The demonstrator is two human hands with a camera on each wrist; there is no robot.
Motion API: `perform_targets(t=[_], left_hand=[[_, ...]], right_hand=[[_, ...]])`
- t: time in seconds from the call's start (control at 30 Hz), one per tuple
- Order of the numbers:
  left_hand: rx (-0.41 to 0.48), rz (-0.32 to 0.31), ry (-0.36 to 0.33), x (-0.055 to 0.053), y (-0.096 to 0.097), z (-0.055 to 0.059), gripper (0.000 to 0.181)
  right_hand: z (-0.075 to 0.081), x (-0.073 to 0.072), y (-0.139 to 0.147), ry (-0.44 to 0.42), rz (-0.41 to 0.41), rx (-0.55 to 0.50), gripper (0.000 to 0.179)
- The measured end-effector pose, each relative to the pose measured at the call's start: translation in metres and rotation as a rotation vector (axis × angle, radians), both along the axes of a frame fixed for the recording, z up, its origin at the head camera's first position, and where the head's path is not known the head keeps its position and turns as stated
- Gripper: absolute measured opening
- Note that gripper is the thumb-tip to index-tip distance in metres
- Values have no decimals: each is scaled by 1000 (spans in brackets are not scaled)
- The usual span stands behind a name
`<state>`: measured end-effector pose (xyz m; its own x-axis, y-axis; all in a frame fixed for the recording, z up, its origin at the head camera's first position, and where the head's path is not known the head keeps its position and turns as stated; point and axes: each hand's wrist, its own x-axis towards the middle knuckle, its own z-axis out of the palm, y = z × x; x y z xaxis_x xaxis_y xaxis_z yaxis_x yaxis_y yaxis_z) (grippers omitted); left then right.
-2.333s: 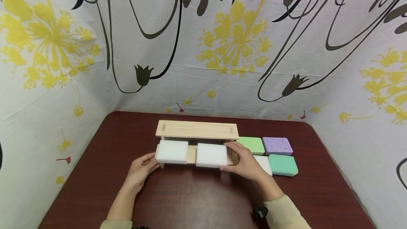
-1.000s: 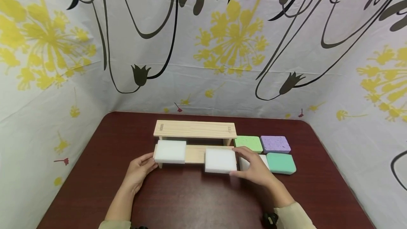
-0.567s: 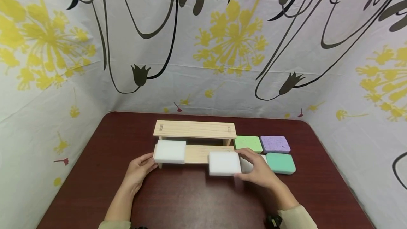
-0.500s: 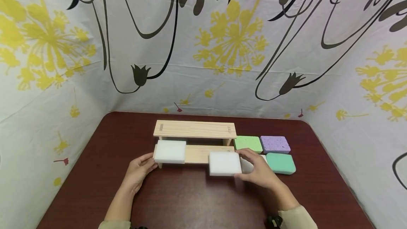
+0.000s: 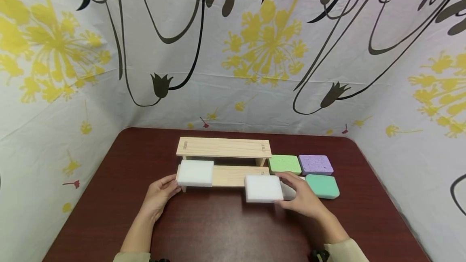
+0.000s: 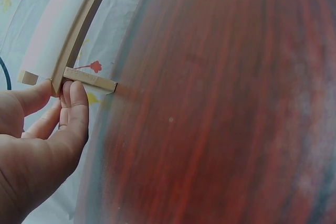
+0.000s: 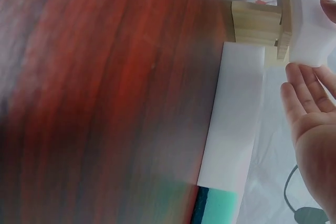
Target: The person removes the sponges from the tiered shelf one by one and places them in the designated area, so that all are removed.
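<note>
Sponges on the move: right hand (image 5: 303,201) pinches a white sponge (image 5: 263,188) just off the wooden rack (image 5: 223,147), above the worktop (image 5: 225,229). Left hand (image 5: 158,197) steadies the rack's end, fingers curled on it. Another white block (image 5: 195,173) remains on the lower shelf.

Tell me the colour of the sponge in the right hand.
White; the sponge held by the right hand shows best in the head view.

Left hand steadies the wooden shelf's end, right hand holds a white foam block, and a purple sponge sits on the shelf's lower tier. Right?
Not quite. The head view shows a second white foam block on the lower tier of the wooden shelf; the purple sponge lies on the table.
</note>
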<state>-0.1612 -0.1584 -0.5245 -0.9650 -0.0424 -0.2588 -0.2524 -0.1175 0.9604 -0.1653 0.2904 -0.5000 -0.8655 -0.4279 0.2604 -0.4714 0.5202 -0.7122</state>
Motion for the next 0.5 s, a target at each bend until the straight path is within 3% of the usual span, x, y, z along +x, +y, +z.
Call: perform_targets(t=[0.5], left_hand=[[-18,0,2,0,1,0,40]], right_hand=[[2,6,15,-5,-26,11,71]])
